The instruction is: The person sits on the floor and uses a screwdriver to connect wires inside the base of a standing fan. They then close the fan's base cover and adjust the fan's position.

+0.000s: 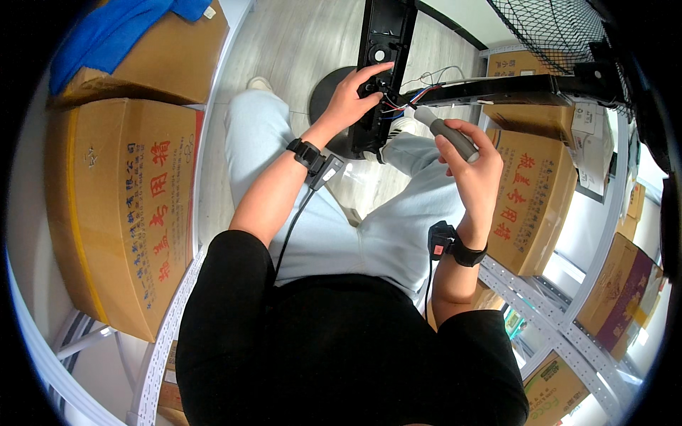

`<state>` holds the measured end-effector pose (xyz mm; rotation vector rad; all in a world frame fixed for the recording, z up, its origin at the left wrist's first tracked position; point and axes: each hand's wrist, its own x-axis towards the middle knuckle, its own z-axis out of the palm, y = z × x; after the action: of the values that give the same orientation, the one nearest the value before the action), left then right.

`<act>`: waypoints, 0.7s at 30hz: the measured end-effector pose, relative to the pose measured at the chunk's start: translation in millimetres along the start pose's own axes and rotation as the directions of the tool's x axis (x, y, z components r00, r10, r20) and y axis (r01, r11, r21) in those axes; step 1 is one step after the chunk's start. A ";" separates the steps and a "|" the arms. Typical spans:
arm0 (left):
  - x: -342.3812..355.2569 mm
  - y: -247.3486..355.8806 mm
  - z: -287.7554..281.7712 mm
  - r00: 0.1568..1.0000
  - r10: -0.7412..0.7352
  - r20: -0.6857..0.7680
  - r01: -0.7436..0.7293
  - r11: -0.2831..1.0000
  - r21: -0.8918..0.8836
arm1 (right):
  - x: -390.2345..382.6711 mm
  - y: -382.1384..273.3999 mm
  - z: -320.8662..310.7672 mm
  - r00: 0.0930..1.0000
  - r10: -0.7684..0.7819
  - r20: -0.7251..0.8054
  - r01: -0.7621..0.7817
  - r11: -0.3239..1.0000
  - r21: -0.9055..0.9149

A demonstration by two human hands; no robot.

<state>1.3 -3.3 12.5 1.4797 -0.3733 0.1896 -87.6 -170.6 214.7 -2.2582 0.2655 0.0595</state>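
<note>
My left hand [347,101] rests on an upright black housing [387,39], its index finger stretched across it and its thumb spread lower down. Small black parts sit in the housing under these fingers, partly hidden. Coloured wires [420,97] come out just right of them. In my right hand [474,165] is a grey electric screwdriver [455,139], held between thumb and fingers. Its paler front end points up and left toward the wires; the bit is too small to make out.
A black arm [490,92] runs right from the housing to a black mesh guard [550,32]. The round black base [321,99] stands on the floor between my feet. Cardboard boxes flank me, a large one [117,213] at left and another [533,206] on shelving at right.
</note>
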 end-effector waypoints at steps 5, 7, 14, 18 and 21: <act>-1.0 3.1 -0.9 0.998 -0.043 0.050 0.042 0.999 0.021 | 1.6 -1.2 0.3 1.000 0.004 -0.002 -0.004 1.000 0.004; -1.1 2.9 -0.9 0.998 -0.040 0.053 0.039 0.999 0.014 | 2.5 -1.0 0.5 1.000 0.006 0.001 -0.006 1.000 0.004; -0.6 -2.4 -1.5 0.998 -0.030 0.049 0.029 1.000 0.010 | 5.8 -1.9 1.2 0.996 -0.033 -0.079 0.024 0.994 -0.107; -1.2 -5.2 1.7 1.000 0.006 0.007 -0.006 1.000 0.022 | 11.3 5.6 1.4 0.989 -0.085 -0.119 0.039 0.937 -0.348; -1.7 -6.4 1.2 1.000 -0.027 0.011 0.027 0.999 0.021 | 12.1 9.6 2.2 0.912 -0.402 -0.082 0.318 0.819 -0.478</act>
<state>1.7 -4.9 5.9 1.5063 -0.3614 0.1635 -77.7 -177.0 204.6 -2.7522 -0.1074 -0.3190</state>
